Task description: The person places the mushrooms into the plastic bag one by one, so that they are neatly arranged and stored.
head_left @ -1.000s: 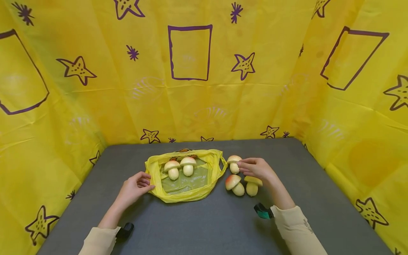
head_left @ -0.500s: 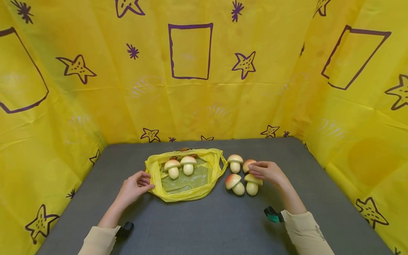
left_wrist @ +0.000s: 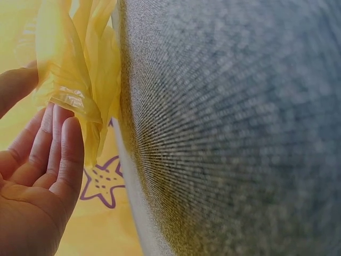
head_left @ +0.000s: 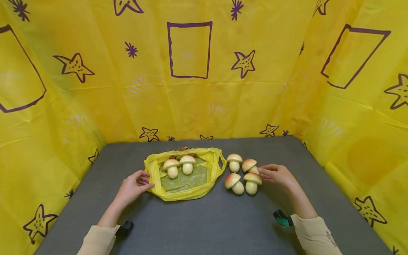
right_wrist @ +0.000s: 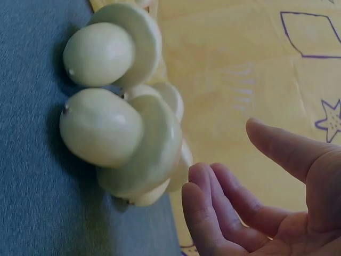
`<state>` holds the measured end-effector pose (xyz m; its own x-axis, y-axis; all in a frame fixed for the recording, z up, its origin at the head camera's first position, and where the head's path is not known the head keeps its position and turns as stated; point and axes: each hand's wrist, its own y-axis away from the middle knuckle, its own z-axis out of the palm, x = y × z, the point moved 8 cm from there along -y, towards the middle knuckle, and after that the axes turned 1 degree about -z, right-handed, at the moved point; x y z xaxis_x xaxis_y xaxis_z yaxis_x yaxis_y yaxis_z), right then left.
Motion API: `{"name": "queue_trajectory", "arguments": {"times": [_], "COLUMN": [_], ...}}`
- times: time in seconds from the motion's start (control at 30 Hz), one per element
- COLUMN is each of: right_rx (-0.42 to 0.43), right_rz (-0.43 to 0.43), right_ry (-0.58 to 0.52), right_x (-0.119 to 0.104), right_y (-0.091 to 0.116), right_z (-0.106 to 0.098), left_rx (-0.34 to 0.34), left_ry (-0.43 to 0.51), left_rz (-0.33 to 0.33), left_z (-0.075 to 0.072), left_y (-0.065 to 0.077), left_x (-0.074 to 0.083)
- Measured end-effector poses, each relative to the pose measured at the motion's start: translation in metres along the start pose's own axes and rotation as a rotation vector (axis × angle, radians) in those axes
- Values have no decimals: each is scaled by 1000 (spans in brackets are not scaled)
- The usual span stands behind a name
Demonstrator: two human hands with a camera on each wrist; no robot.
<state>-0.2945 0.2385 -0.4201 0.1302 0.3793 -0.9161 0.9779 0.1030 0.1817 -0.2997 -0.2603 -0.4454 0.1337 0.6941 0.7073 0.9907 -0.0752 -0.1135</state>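
Note:
In the head view, a yellow plastic bag [head_left: 188, 194] lies with its mouth wide, showing two toy mushrooms [head_left: 172, 170] inside. My left hand [head_left: 134, 187] pinches the bag's left edge; in the left wrist view, thin plastic hangs between the thumb and fingers [left_wrist: 70, 152]. Several more mushrooms with reddish cream caps stand in a cluster right of the bag, including a far-left mushroom [head_left: 234, 163] and a near-right one [head_left: 251, 184]. My right hand [head_left: 278, 175] is just right of the far-right mushroom [head_left: 248, 164], its thumb and fingers apart and holding nothing in the right wrist view.
A dark grey table [head_left: 204, 226] lies under everything. Yellow cloth walls [head_left: 191, 106] with purple starfish drawings rise behind it and along both sides. Black straps [head_left: 283, 218] sit at both wrists.
My right hand has moved right and slightly nearer, away from the far-left mushroom, uncovering the far-right one. My left hand stays at the bag's edge.

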Motion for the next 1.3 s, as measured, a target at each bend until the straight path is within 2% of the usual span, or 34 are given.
{"name": "queue_trajectory", "arguments": {"times": [0.53,0.7,0.9,1.3], "right_rx": [8,-52,-110,-145], "right_rz": [68,85,128,130], "right_ry": [55,69,30,38], "right_x": [35,46,56,57], "right_y": [11,13,14,10], "right_z": [-12,-5,8,21], "left_rx": [-1,13,22,11], "left_ry": [-2,-3,-12,-13], "left_rz": [0,7,22,9], "left_z": [-1,-1,-1,-1], "left_y": [1,3,4,3], "left_x": [-1,-1,1,0]}}
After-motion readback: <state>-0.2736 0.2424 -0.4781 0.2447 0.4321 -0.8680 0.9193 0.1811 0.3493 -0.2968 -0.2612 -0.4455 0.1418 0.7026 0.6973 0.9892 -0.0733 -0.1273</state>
